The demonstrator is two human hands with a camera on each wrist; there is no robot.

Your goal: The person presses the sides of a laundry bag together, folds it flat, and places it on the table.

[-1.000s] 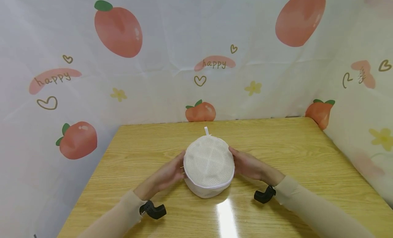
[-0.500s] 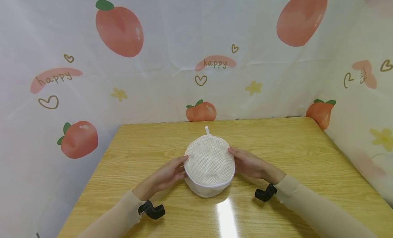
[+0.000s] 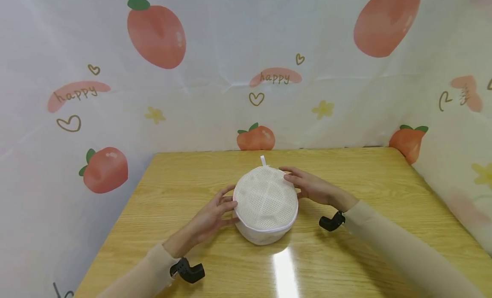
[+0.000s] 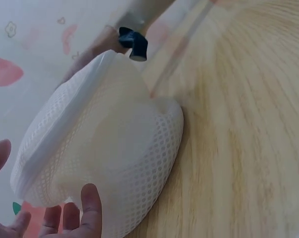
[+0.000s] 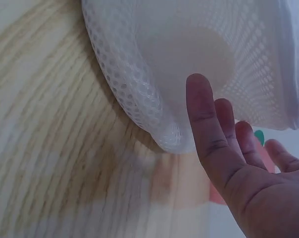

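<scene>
A round white mesh laundry bag [image 3: 266, 200] stands on the wooden table, its flat top tilted towards the head camera. From its far rim a small white loop [image 3: 263, 160] sticks up. My left hand [image 3: 210, 217] is at the bag's left side with fingers spread; in the left wrist view its fingertips are beside the mesh wall [image 4: 134, 163]. At the upper right rim is my right hand [image 3: 313, 188], its fingers loosely extended. The right wrist view shows those fingers [image 5: 201, 116] straight along the mesh side, without curling round it.
The wooden table [image 3: 184, 178] reaches back to a white cloth backdrop [image 3: 207, 76] printed with fruit and hearts. Another cloth wall runs along the right. Black curved camera mounts [image 3: 188, 271] sit at both wrists.
Both hands have loosened from the bag's sides, fingers spreading. The right hand has moved farther back along the rim. The bag keeps its place on the table; the head view has shifted slightly.
</scene>
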